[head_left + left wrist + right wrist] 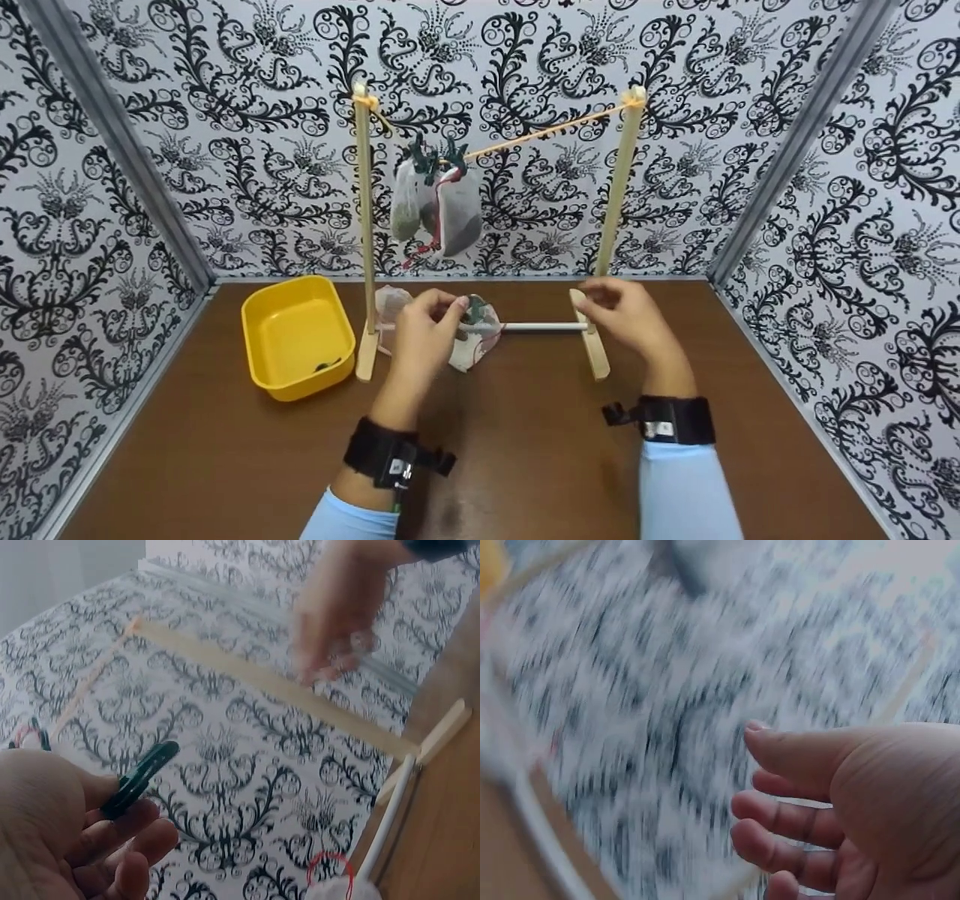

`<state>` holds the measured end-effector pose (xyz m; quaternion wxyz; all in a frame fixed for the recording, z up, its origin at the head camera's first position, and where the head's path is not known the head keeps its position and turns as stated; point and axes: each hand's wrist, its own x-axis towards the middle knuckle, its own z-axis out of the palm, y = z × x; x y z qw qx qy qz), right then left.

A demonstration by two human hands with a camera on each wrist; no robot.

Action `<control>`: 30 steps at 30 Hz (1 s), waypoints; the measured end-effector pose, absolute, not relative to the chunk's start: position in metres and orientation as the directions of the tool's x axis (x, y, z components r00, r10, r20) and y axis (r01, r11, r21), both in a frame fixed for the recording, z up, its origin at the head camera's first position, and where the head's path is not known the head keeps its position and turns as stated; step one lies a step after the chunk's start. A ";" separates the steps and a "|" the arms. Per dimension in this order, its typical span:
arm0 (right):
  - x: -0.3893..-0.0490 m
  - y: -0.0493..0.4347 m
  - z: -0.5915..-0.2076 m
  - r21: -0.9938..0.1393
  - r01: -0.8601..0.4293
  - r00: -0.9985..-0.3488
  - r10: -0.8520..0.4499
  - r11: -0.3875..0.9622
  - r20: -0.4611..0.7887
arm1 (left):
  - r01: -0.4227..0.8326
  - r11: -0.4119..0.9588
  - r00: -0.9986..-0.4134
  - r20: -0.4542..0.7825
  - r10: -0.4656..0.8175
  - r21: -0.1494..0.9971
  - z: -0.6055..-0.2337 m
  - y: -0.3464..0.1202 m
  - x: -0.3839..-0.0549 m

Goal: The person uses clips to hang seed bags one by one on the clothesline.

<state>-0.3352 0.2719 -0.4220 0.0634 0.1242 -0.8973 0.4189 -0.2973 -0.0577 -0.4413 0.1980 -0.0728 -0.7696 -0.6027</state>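
My left hand (427, 326): green clip (142, 776), pinched, seen over pale pouch (478, 352). My right hand (630, 309): relaxed, holding nothing, near right post (620, 180). Advisable, I judge: even squeeze, clip kept square.

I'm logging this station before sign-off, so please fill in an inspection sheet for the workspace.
Surface: brown tabletop.
Job's things: wooden rack with an orange line; white mesh bags hang from it by dark green pegs. More white mesh lies at the rack's base. A yellow tray, left of the rack, holds a small dark item, probably a peg.
Clutter: nothing seen.
Left hand: pinches a green peg.
Right hand: holds nothing, near the rack's right post.
Cables: nothing seen.
Surroundings: black-and-white patterned walls, grey framing.
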 end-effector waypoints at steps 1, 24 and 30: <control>-0.330 0.262 -0.416 -0.749 -0.303 -0.953 -0.193 0.590 0.234 | 0.358 0.244 -0.911 0.395 -0.120 0.901 -0.440 -0.055 -0.295; -0.288 0.191 -0.400 -0.709 -0.644 -0.762 -0.324 0.288 0.560 | 0.367 0.371 -0.919 0.393 0.005 0.853 -0.437 -0.039 -0.283; -0.293 0.192 -0.403 -0.726 -0.609 -0.790 -0.167 0.318 0.590 | 0.327 0.695 -0.928 0.357 0.108 0.640 -0.489 -0.048 -0.315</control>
